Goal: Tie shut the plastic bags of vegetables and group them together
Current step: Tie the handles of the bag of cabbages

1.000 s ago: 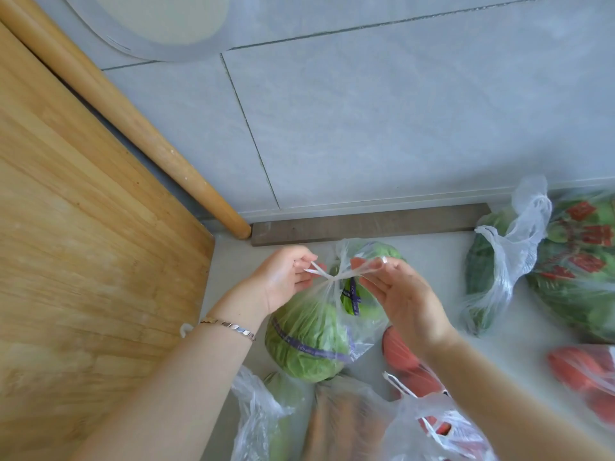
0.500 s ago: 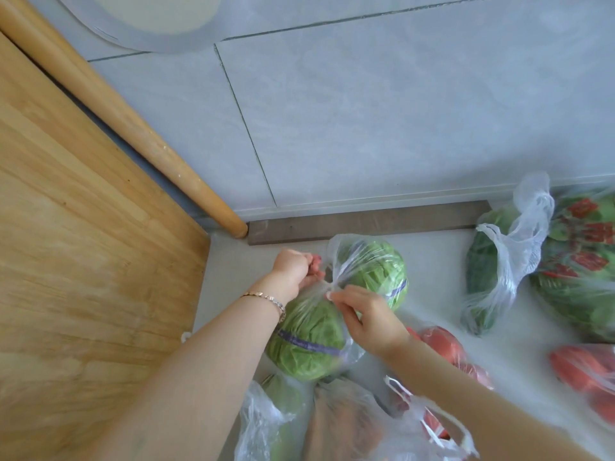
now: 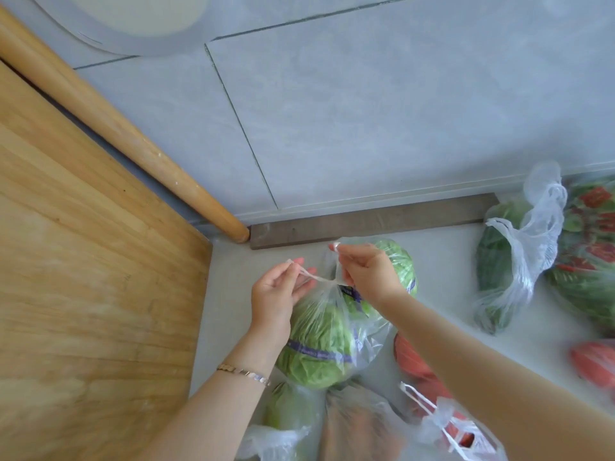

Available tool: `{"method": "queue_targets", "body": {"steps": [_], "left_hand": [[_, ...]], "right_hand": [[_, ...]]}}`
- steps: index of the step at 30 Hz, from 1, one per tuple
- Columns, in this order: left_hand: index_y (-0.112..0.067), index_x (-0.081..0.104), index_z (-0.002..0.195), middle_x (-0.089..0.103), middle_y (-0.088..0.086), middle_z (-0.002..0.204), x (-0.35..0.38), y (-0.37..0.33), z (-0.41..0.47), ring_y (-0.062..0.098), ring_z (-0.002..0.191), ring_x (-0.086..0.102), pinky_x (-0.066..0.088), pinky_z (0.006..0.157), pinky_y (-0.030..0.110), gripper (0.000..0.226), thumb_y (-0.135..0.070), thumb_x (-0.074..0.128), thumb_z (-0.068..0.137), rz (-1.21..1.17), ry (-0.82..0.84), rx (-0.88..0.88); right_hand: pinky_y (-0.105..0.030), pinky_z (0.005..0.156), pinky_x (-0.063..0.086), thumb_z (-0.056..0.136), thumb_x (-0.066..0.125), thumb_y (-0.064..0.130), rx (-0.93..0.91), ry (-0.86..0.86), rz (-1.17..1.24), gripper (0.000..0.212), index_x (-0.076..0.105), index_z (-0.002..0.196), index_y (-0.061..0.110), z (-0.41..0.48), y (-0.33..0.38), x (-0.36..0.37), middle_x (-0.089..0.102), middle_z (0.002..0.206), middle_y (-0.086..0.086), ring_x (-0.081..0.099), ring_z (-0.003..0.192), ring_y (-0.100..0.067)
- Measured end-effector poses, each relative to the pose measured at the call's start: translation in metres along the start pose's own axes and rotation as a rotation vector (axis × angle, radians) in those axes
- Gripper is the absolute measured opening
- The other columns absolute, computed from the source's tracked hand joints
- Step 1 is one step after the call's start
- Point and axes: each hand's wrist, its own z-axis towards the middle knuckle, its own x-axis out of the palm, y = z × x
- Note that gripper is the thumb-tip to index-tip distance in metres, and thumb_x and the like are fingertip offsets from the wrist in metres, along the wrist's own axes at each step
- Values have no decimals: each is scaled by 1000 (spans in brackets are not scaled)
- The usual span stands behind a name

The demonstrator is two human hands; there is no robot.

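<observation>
Currently: head view, the only one available. Cabbage bag (image 3: 319,337) sits on the white counter (image 3: 229,277) at centre frame, with green heads visible through the film. My left hand (image 3: 278,296) pinches one twisted handle strand (image 3: 301,270) between thumb and fingertips and draws it toward 10 o'clock. My right hand (image 3: 367,276) pinches the other strand (image 3: 337,261) and lifts it toward 12 o'clock. They cross at a small knot (image 3: 329,281) just above the bag's gathered neck.

Step in hand, my reading: cinching a knot on this bag. First or second throw, I cannot tell. The next move calls for an even, opposed pull, gentle enough that the thin film tightens without tearing, then letting go.

Grouping: red-produce bag (image 3: 411,357) lies just beside it at 4 o'clock, and more bags lie at 6 o'clock. Greens bag (image 3: 492,261) at 3 o'clock lies well apart with its handles loose, so I judge it the likely next candidate. Wooden board (image 3: 83,294) at 9 o'clock.
</observation>
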Motion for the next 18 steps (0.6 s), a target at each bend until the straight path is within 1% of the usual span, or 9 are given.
{"method": "queue_targets", "body": {"steps": [1,3,6,9,11,13,15,16,18], "left_hand": [[0,62,93,66,5,89,0,-4,-3,3,66,68,56,62,18,10,0,52,89,94,23,74],[-10,68,92,66,-2,86,2,-13,-5,-6,69,62,50,65,9,14,-3,58,86,390,106,277],[-20,68,93,61,-6,80,13,-23,-2,-2,75,58,45,71,10,19,-5,64,82,687,288,506],[-13,72,94,61,-7,79,29,-28,7,2,72,58,46,71,18,16,-7,65,81,773,334,468],[-9,73,92,63,-10,81,36,-29,11,-1,74,59,46,73,16,13,-9,67,80,842,378,417],[-11,75,85,67,-8,81,38,-29,13,1,74,61,49,75,19,9,-12,71,77,870,362,381],[-17,74,71,70,-7,75,32,-29,13,4,71,65,50,70,20,3,-15,76,72,820,290,356],[-18,72,66,71,-6,73,28,-28,13,6,70,66,50,67,19,7,-17,78,70,794,251,348],[-16,68,69,71,-3,71,20,-24,11,6,66,66,50,62,16,13,-17,80,67,761,227,297]], "right_hand": [[-20,60,44,89,54,5,47,37,-30,22,70,99,16,3,-1,1,55,64,3,48,51,-3],[-13,52,45,85,61,8,115,77,-46,15,72,94,14,6,4,0,60,60,5,51,42,1],[-8,41,37,80,65,8,101,101,-114,15,72,73,20,5,9,-2,57,43,11,45,34,1],[-14,47,36,81,59,8,24,220,-257,30,62,59,28,-1,9,-7,54,44,14,42,44,-7],[-12,48,34,81,61,9,-13,256,-282,27,62,57,21,-5,5,-10,52,42,16,42,41,-2],[-14,50,37,82,64,18,-13,220,-247,19,67,66,8,-7,1,-12,52,46,11,44,39,0],[-12,55,44,83,64,18,16,178,-139,19,68,65,14,-6,-3,-13,59,55,2,50,43,3],[-9,56,46,83,64,17,19,165,-99,20,67,64,19,-6,-3,-13,61,58,1,53,45,4],[-6,54,46,83,64,14,18,148,-74,20,67,65,21,-5,-3,-13,64,60,1,55,46,5]]}}
